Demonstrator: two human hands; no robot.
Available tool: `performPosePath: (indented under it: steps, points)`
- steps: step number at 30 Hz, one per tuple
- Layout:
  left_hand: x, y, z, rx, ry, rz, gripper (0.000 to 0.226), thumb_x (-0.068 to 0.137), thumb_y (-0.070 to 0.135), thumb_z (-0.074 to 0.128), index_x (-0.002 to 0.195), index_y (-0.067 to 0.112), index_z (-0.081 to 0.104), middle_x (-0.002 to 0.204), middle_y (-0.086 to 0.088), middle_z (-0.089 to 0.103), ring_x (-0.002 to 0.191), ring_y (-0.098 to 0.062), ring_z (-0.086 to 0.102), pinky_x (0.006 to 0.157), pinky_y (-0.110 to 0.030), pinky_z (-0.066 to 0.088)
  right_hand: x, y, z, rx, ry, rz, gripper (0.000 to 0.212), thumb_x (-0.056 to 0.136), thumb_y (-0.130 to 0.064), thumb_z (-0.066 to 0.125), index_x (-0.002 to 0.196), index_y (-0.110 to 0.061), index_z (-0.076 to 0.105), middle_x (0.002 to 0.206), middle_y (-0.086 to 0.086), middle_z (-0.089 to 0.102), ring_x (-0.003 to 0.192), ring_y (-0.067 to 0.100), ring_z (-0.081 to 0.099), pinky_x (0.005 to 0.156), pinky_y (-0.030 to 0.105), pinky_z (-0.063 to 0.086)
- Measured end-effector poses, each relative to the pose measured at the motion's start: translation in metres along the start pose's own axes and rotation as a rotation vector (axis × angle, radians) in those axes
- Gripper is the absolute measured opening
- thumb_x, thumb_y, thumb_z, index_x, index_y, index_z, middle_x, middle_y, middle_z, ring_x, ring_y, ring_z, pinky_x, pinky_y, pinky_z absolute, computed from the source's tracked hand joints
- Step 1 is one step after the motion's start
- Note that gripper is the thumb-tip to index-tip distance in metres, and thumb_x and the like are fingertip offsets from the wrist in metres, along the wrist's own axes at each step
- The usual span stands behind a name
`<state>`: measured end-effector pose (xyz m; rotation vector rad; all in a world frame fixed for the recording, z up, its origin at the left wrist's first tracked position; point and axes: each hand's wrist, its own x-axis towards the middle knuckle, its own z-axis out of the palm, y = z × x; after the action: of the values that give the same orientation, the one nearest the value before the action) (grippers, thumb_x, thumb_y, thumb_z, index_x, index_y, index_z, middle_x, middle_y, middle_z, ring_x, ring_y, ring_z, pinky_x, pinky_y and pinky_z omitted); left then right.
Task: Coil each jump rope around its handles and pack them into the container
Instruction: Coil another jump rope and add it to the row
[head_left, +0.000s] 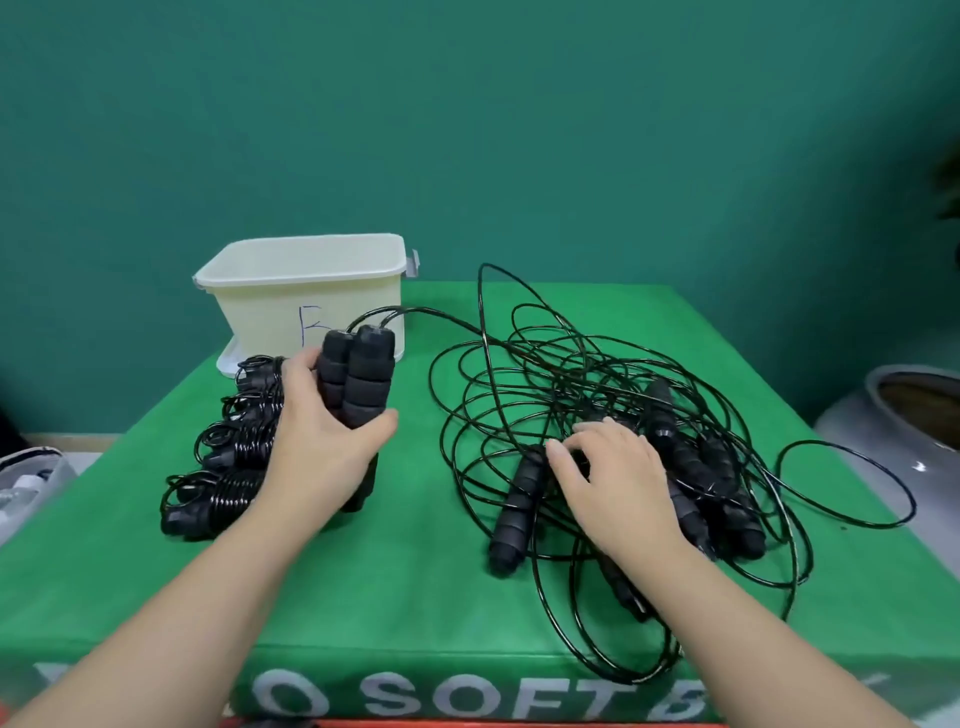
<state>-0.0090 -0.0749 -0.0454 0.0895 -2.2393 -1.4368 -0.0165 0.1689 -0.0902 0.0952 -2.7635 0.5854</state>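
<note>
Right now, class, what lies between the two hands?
In the head view, bare green mat lies between the left hand and right hand.

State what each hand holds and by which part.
The left hand grips a pair of jump rope handles round their foam middles. The right hand rests on the tangled ropes; a grip cannot be told.

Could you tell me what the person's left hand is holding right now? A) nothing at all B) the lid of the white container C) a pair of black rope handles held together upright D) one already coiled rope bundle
C: the left hand wraps its grip around the pair of black handles, upright in front of the white container, their cord trailing toward the tangled ropes.
</note>
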Motion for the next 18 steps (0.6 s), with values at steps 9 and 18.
performPosePath:
  steps: [9, 18]
  points:
    - [-0.008, 0.021, -0.016, 0.073, -0.088, 0.078, 0.073, 0.071, 0.009, 0.078, 0.124, 0.033, 0.034, 0.107, 0.019, 0.054, 0.092, 0.013, 0.050, 0.082, -0.022, 0.035, 0.026, -0.057, -0.051, 0.246, 0.325, -0.411, 0.057, 0.087, -0.039, 0.056, 0.134, -0.009, 0.044, 0.140, 0.006, 0.046, 0.129, 0.020, 0.039, 0.110, 0.029, 0.027]
    - [-0.021, 0.036, -0.015, 0.002, -0.208, 0.145, 0.074, 0.061, 0.026, 0.078, 0.115, 0.050, 0.033, 0.112, 0.027, 0.052, 0.097, 0.016, 0.051, 0.079, -0.003, 0.034, 0.042, -0.071, -0.049, -0.037, -0.013, -0.372, 0.066, 0.094, -0.029, 0.057, 0.148, -0.021, 0.019, 0.120, -0.002, 0.058, 0.112, 0.024, 0.052, 0.096, 0.038, 0.037]
